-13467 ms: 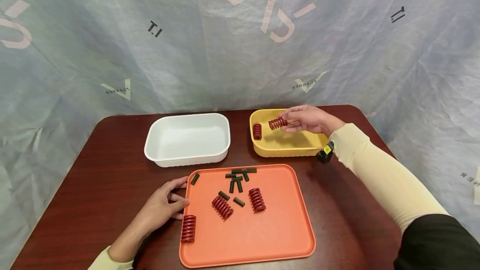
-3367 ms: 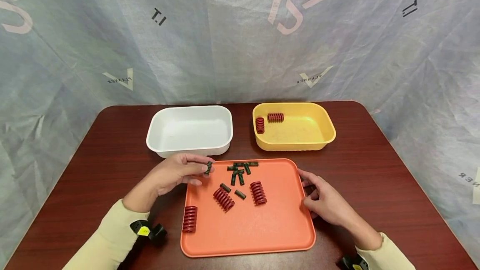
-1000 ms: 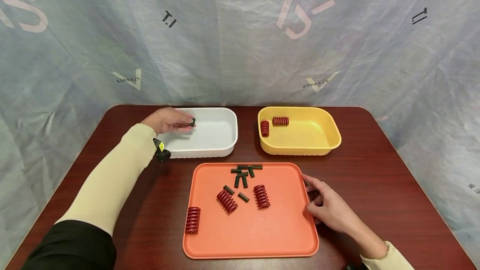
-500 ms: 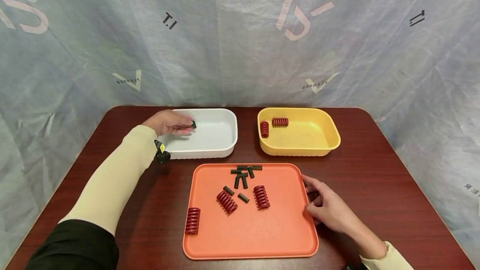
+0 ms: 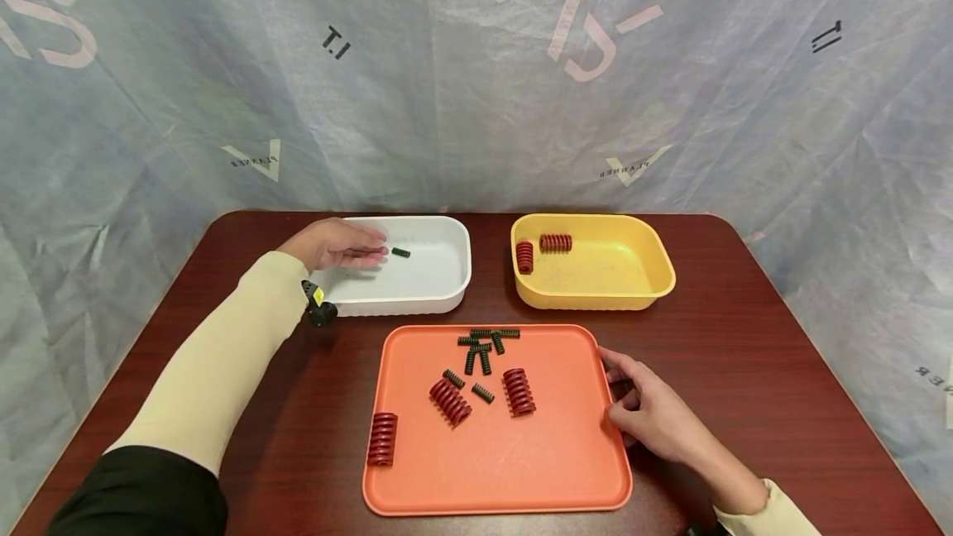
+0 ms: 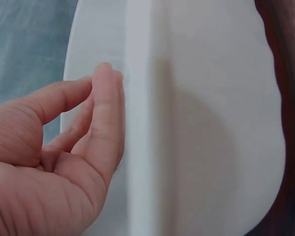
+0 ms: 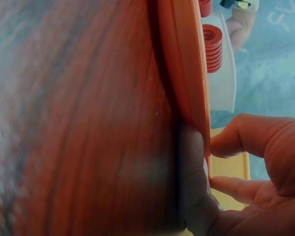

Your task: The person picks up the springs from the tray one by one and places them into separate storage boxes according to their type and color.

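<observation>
My left hand (image 5: 344, 243) hovers over the left part of the white bin (image 5: 405, 304), its fingers extended with nothing between them. Just off its fingertips, a small dark green spring (image 5: 401, 252) lies on the bin floor. In the left wrist view the left hand (image 6: 83, 132) appears beside the bin's wall, thumb close to the fingers. My right hand (image 5: 651, 405) grips the right rim of the orange tray (image 5: 551, 461). The right wrist view has the tray's edge (image 7: 189, 64) between the thumb and fingers of that hand (image 7: 255, 177).
Several small green springs (image 5: 482, 393) lie on the tray's upper middle. Large red springs lie there too: one at centre (image 5: 519, 391), one left of it (image 5: 450, 401), one by the left rim (image 5: 383, 438). The yellow bin (image 5: 596, 302) holds two red springs (image 5: 556, 242).
The green spring that my left hand pinched half a second ago now lies in the white bin, free of the fingers. Earlier, that hand lifted it from the tray. The right hand stays put.
</observation>
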`<state>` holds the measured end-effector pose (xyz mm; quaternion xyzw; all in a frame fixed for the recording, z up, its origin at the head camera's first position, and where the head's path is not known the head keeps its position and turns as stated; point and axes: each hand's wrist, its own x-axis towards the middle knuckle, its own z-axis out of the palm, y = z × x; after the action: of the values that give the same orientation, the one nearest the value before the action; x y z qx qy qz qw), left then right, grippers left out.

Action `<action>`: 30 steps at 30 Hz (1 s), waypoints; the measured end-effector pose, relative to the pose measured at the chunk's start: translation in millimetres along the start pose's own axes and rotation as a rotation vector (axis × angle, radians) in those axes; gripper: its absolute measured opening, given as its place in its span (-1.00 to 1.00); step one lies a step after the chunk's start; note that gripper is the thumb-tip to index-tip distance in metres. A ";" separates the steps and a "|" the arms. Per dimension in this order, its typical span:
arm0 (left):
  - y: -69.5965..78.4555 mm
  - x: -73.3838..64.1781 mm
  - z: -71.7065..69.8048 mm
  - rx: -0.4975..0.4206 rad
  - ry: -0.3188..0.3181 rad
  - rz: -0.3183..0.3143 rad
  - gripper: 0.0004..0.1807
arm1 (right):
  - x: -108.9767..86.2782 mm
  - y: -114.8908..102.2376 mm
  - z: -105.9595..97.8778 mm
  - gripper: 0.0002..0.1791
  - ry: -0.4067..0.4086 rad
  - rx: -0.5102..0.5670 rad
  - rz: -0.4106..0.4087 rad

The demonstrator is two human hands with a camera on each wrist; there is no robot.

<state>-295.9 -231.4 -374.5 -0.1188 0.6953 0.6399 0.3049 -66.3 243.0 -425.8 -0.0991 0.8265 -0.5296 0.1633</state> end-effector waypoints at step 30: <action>-21.7 -72.1 96.7 0.145 -0.418 0.186 -0.53 | 1.7 2.1 -1.6 -0.06 0.002 -0.017 0.016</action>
<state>-201.0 -157.8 -350.2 0.1034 0.6692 0.6242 0.3897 -68.5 244.7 -427.4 -0.0932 0.8318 -0.5214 0.1660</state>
